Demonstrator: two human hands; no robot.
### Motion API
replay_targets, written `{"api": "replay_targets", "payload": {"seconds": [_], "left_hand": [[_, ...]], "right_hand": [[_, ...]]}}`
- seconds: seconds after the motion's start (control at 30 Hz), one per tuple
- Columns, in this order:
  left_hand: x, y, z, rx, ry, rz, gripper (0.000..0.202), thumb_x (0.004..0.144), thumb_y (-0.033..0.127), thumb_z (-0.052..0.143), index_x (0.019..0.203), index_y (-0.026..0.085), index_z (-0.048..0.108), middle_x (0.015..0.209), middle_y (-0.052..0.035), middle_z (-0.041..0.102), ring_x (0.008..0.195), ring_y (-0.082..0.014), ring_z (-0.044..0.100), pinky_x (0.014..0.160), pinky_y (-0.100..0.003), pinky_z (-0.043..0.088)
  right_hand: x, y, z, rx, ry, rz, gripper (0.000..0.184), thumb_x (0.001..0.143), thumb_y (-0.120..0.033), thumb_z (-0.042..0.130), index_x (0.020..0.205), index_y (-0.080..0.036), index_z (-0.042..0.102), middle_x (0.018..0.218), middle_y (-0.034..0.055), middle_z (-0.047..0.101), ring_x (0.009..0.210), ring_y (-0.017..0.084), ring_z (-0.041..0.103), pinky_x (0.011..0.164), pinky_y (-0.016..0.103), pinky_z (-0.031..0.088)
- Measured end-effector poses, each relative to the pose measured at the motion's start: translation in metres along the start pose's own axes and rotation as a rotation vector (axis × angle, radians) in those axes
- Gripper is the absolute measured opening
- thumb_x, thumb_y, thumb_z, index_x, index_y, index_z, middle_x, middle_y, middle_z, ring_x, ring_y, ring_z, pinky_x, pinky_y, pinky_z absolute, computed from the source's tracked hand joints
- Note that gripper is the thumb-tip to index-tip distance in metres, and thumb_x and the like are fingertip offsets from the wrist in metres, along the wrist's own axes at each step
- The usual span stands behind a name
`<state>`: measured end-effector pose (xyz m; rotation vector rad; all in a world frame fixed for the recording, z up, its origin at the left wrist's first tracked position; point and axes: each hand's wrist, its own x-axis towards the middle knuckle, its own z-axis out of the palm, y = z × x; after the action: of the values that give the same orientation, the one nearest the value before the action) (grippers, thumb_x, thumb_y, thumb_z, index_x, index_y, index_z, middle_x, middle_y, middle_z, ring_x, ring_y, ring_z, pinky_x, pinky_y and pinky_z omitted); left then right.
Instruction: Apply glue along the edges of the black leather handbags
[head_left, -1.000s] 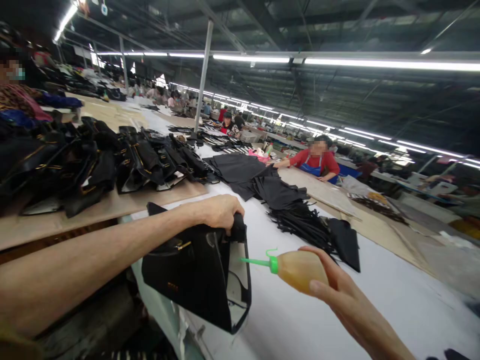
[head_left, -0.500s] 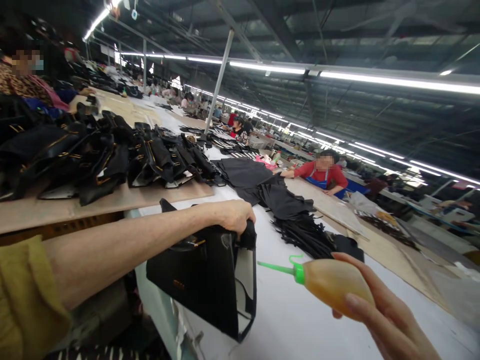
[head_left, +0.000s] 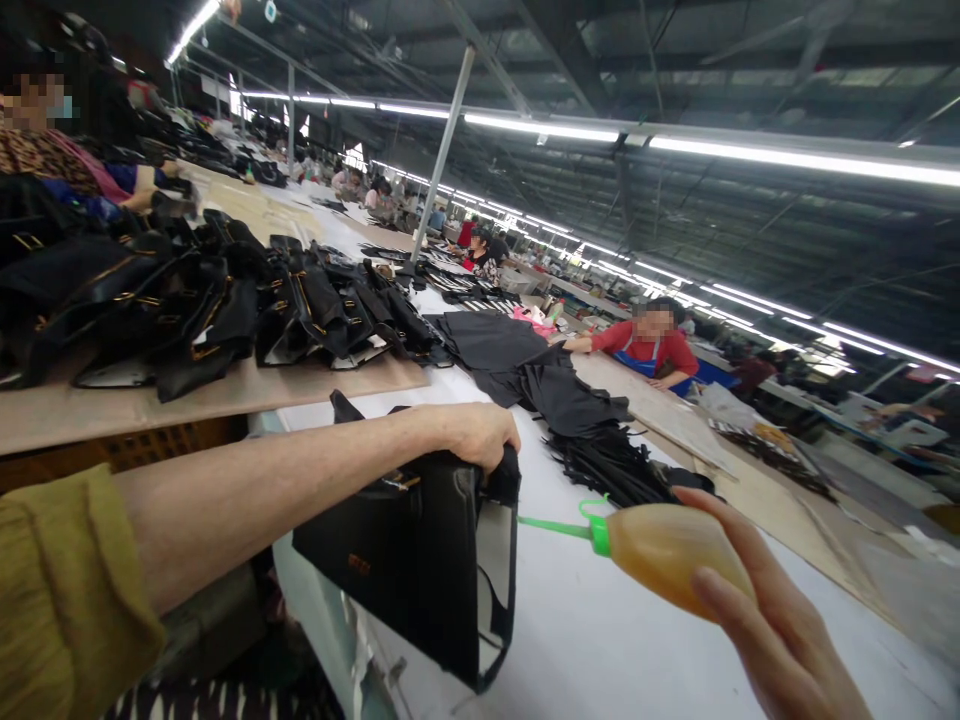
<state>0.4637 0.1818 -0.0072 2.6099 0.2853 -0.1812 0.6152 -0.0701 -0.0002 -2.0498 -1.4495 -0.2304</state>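
Observation:
My left hand (head_left: 484,437) grips a black handbag (head_left: 405,570) by its upper right corner, fingers closed over the edge and partly hidden behind it. The bag is tilted over the front edge of the white worktable (head_left: 600,640), its pale inner side panel turned to the right. In my right hand (head_left: 780,620) is a squeeze bottle (head_left: 667,555) of amber liquid, held sideways between thumb and fingers. Its green nozzle points left, the tip at or very near the bag's right edge; whether they touch I cannot tell.
Many black bags (head_left: 180,310) lie in a row on a board at the left. Black cut pieces (head_left: 555,390) are piled beyond my hands. A co-worker in red (head_left: 637,345) leans on the table across from me; another person (head_left: 67,160) works at far left. A pole (head_left: 442,155) rises from the table.
The bag and my left hand have shifted slightly right and down in view. The bottle has tipped a little more level, its nozzle still beside the bag's edge.

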Motion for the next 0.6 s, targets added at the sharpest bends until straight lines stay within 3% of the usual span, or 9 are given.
{"api": "replay_targets", "payload": {"seconds": [0.1,0.37,0.6], "left_hand": [[0.004,-0.001,0.004,-0.004,-0.011,0.014,0.03,0.053,0.013,0.062,0.081,0.018,0.07,0.065,0.0015,0.064,0.058,-0.0125,0.053,0.048,-0.02,0.036],[0.008,-0.001,0.007,-0.007,-0.02,-0.001,0.027,0.053,0.016,0.06,0.078,0.019,0.07,0.064,0.0007,0.064,0.059,-0.0141,0.055,0.048,-0.021,0.037],[0.004,0.002,0.005,-0.027,-0.039,0.001,0.026,0.052,0.017,0.062,0.077,0.019,0.069,0.064,0.0017,0.065,0.059,-0.0135,0.055,0.049,-0.02,0.038]], "right_hand": [[-0.002,0.001,-0.001,-0.007,-0.049,0.013,0.041,0.089,-0.049,0.044,0.126,-0.03,0.046,0.104,0.0,0.064,0.094,0.023,0.062,0.065,0.021,0.052],[-0.001,-0.007,0.005,0.05,-0.081,0.028,0.041,0.087,-0.046,0.051,0.125,-0.031,0.044,0.096,-0.0017,0.066,0.079,0.021,0.064,0.057,0.022,0.052],[0.0,-0.014,0.008,0.103,-0.048,0.088,0.043,0.086,-0.048,0.052,0.124,-0.03,0.045,0.102,0.0012,0.063,0.082,0.023,0.061,0.053,0.024,0.051]]}}
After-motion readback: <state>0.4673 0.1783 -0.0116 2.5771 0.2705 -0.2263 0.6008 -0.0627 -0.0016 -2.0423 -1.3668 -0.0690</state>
